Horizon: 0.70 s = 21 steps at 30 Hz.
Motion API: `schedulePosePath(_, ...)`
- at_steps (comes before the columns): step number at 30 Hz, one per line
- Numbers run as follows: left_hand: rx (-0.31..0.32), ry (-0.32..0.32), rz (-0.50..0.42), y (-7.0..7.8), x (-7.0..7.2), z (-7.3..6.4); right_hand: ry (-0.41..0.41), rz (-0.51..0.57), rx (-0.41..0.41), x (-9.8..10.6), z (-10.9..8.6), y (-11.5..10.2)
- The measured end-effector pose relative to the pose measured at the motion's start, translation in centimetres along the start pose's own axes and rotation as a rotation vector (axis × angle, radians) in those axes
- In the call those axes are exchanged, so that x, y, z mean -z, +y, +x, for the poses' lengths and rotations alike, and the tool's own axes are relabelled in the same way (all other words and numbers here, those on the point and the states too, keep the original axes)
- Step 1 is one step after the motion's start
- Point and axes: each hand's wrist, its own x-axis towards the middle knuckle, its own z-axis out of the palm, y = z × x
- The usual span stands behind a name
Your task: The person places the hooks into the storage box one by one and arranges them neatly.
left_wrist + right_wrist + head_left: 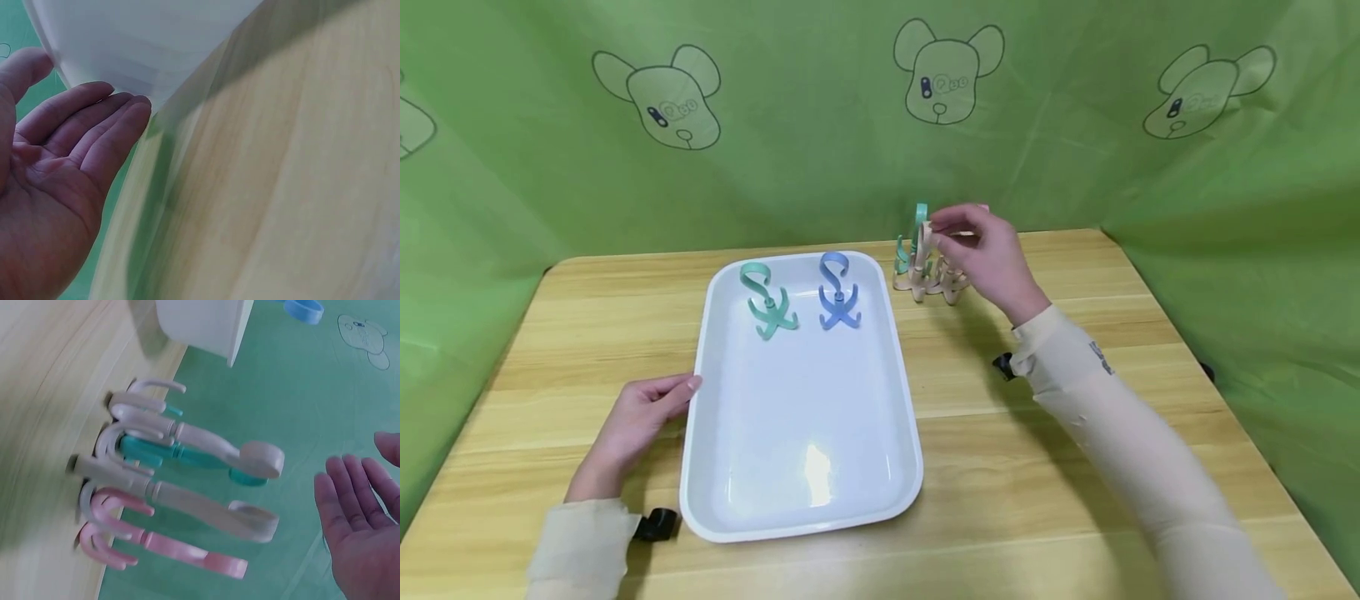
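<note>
My left hand (642, 419) holds the left side of a white tray (898, 467), its thumb at the rim and its fingers against the outer wall. Inside the tray's far end lie a green multi-prong hook (772, 318) and a blue hook (839, 310). Beyond the far right corner, my right hand (992, 257) is raised beside a group of standing hooks. The right wrist view shows its fingers extended and apart from them: two beige hooks (209, 440) (206, 509), a teal hook (200, 459) partly hidden behind one, and a pink hook (181, 550).
The wooden table (1000, 517) carries the tray near its middle. A green cloth (820, 167) printed with bear heads rises behind the back edge and along both sides. Black wrist straps (657, 525) show at the sleeves.
</note>
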Motion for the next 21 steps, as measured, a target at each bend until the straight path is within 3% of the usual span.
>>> schedulePosePath(11, 0.008, 0.004, -0.021, -0.1, -0.1, -0.2, 0.172, 0.023, -0.056, 1.5, -0.4, 1.9)
schedulePosePath(21, 0.009, -0.002, -0.024, -0.1, -0.1, -0.2, 0.181, -0.003, -0.158, 1.4, -0.3, 3.4)
